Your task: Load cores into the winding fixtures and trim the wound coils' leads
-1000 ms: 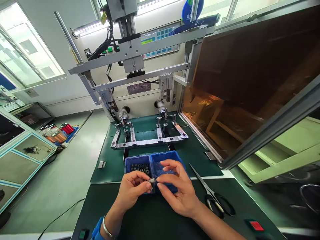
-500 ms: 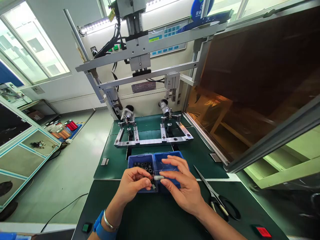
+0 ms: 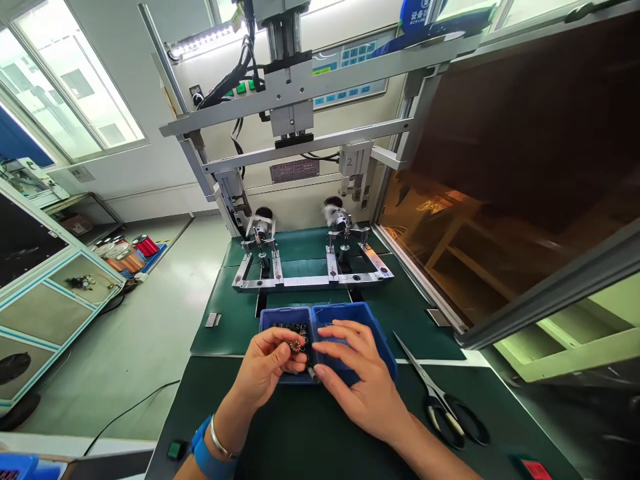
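Between the thumb and fingers of my left hand (image 3: 260, 373) is a small ring coil (image 3: 295, 346) wound with copper-coloured wire, its round face turned towards me. My right hand (image 3: 367, 383) hovers just to the right, fingers spread and curved, with nothing visible in them. Under the hands stand two blue bins side by side. The left bin (image 3: 285, 311) contains several dark ring cores (image 3: 301, 329); the right bin (image 3: 386, 343) is partly covered by my right hand. A small grey cylinder-like piece (image 3: 313, 373) shows between the hands, near the bins' front edge.
Scissors (image 3: 437, 397) lie on the green mat to the right. Behind the bins is a metal fixture frame (image 3: 310, 283) beneath a winding machine (image 3: 290, 87). A green button (image 3: 176, 450) and a red button (image 3: 535, 469) sit at the front corners.
The coil has turned face-on in my left hand. The whitish piece seen at my right fingertips no longer shows there, and those fingers are wider apart. The view has shifted slightly.
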`<state>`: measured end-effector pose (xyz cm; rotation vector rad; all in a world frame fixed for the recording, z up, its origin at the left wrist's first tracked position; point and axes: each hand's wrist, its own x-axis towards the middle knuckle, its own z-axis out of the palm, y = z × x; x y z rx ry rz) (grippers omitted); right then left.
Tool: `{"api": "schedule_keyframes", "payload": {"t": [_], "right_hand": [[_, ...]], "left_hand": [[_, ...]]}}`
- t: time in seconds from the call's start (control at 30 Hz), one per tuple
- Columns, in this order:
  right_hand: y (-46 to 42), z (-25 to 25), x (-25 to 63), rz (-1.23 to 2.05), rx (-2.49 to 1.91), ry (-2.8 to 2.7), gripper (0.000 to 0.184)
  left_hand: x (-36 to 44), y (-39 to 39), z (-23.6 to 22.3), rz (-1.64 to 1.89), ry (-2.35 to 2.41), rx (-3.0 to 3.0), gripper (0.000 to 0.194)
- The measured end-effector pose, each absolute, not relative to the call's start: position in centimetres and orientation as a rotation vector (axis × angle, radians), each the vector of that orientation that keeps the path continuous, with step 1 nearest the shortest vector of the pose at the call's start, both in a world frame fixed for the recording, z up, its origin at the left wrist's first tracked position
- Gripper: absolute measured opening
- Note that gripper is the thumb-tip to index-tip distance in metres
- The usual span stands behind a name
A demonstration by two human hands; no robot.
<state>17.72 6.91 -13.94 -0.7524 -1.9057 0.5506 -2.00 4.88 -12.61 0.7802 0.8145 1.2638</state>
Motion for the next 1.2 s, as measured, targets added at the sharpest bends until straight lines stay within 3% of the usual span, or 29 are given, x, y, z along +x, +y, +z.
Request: {"api": "schedule_keyframes", "payload": {"t": [0.1,0.17,0.43,0.53,0.73,0.93,1.2], "right_hand": [[6.7,-13.8,17.6,0.878,-0.732,-1.789,0.035],[6.6,-13.9,17.4,1.01,-0.708,-1.728,0.028],[7.5,-13.4,18.2,0.9,-0.733,-1.476,0.023],[7.8,-13.3,18.7,0.982,-0.704,-1.483,0.018],[7.4,-13.7,18.4,1.215,-0.593,-1.649,0.026],[7.1,-13.4,17.9,1.175,-0.631,-1.623,0.028],[6.5,-13.7,17.5,0.888,-0.632,-1.653,0.017]], "left_hand": [[-0.7,4.4,-13.0,1.219,0.758,0.741,0.037],[0.0,4.1,-13.4,1.194,0.711,0.725,0.037],[1.1,3.9,-14.6,1.088,0.649,0.707,0.037],[1.0,3.8,-14.5,1.097,0.609,0.696,0.034],[0.9,3.6,-14.9,1.121,0.59,0.668,0.03],[1.2,3.6,-15.1,1.057,0.577,0.68,0.03],[0.8,3.9,-14.8,1.065,0.597,0.745,0.034]]}}
